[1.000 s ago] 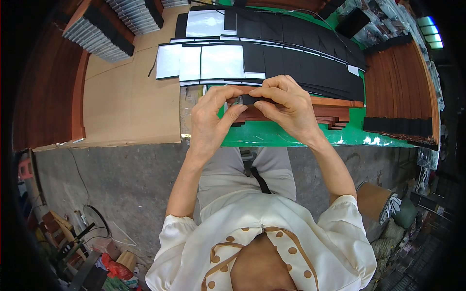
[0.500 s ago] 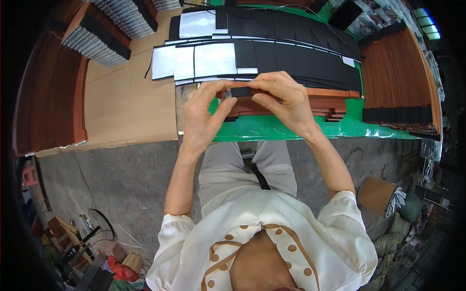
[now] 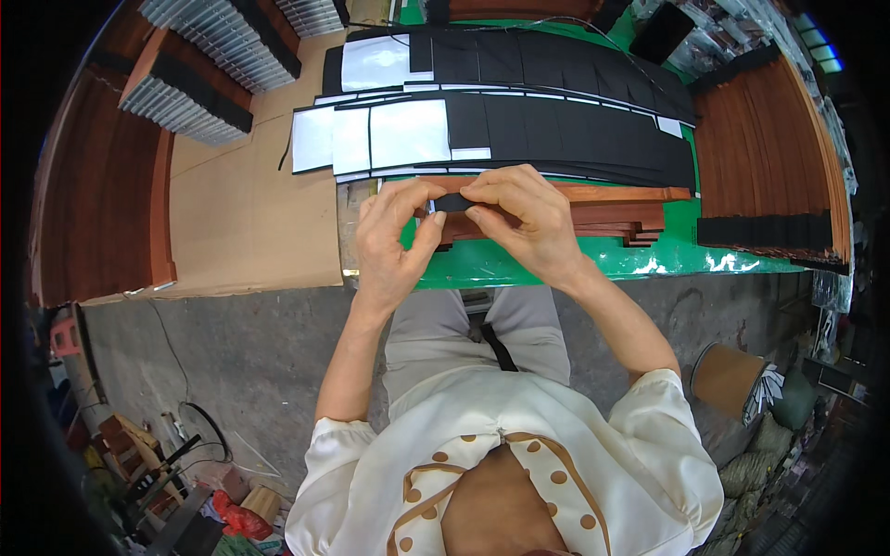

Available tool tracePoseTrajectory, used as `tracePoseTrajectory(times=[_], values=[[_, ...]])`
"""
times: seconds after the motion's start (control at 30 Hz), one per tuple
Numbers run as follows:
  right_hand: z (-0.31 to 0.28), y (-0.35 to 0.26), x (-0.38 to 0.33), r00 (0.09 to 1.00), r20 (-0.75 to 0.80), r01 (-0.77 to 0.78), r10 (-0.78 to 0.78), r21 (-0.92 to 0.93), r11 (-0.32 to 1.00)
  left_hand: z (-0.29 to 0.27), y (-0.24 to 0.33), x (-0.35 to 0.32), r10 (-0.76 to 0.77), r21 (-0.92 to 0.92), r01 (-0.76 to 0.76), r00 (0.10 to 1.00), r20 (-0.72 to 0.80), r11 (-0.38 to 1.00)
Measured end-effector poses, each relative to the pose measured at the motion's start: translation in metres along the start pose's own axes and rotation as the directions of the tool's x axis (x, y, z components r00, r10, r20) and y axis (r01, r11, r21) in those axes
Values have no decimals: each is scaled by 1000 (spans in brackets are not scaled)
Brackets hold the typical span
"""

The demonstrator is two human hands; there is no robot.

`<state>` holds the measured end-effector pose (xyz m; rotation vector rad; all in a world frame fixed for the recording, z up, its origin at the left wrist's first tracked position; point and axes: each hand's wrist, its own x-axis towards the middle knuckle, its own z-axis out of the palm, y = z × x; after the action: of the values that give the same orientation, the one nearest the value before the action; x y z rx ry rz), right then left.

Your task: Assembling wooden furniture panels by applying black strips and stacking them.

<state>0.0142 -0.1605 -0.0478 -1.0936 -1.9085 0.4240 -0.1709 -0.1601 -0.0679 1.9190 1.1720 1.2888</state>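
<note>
My left hand and my right hand meet above the bench's near edge, thumbs and fingers pinched on opposite ends of a short black strip. The strip is slightly bent between them. A small light patch shows at its left end, by my left fingers. Directly behind and below my hands lie reddish-brown wooden slats, stacked with stepped right ends. Whether the strip touches a slat is hidden by my fingers. Beyond them spread overlapping rows of black sheets, with glossy white pieces at their left end.
Brown cardboard covers the bench's left part, green sheeting the right. Stacked brown slats with black ends stand at the right, more slats at the far left. Silvery-edged stacks stand back left. A brown drum is on the floor.
The whole view has shifted slightly, so the bench sits lower in it. Between my fingertips the black strip looks more bent than before. Both hands keep their pinch.
</note>
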Motion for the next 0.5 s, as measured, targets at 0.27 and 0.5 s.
tracePoseTrajectory(times=[0.27, 0.5], values=[[-56, 42, 68, 982, 186, -18, 40, -116, 993, -29, -38, 42, -26, 31, 21, 986, 164, 999], [-1, 89, 93, 691, 721, 284, 51, -335, 898, 14, -84, 79, 274, 228, -441, 809, 520, 868]])
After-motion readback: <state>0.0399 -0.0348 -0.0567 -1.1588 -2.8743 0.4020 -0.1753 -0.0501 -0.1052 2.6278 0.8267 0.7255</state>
